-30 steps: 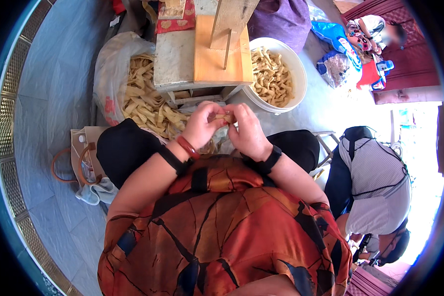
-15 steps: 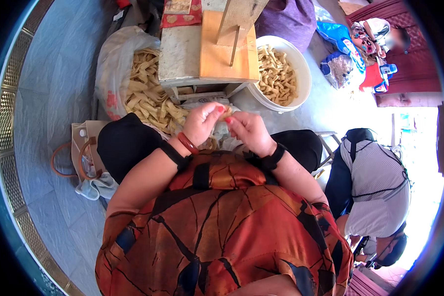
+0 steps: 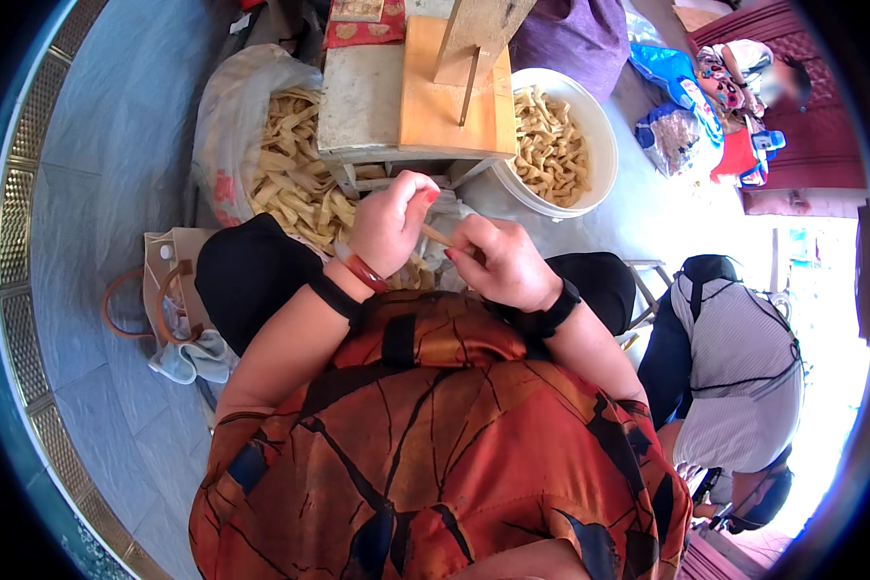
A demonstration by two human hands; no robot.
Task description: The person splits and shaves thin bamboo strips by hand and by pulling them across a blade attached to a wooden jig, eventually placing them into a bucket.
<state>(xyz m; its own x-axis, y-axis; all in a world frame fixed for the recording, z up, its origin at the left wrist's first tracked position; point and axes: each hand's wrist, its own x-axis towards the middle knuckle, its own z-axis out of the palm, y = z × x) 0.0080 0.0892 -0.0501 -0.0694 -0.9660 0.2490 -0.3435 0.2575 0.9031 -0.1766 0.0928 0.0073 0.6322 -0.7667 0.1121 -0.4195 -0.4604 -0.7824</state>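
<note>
In front of my lap, a narrow pale tan strip [image 3: 439, 236] stretches between my two hands. My left hand [image 3: 391, 224] has its fingers closed around one end, its thumb up against the bent fingers. The other end is pinched in my right hand [image 3: 501, 259], its fingers curled. Beyond my left knee, a clear plastic bag [image 3: 224, 130] stands open, full of loose, flat tan strips [image 3: 295, 184]. To the right of the wooden stand is a white bucket [image 3: 604, 159], which holds short, twisted or knotted tan pieces [image 3: 549, 145].
A low table [image 3: 362, 111] carries a wooden board [image 3: 445, 121] with an upright plank. A handled bag [image 3: 169, 290] sits by my left knee. A purple sack [image 3: 570, 43] and blue bags [image 3: 681, 87] lie farther back. One person [image 3: 739, 367] bends at right; another [image 3: 744, 68] sits far right.
My hands have drawn apart, so more of the strip shows between them. My right hand has shifted right and a little down. The view has moved slightly.
</note>
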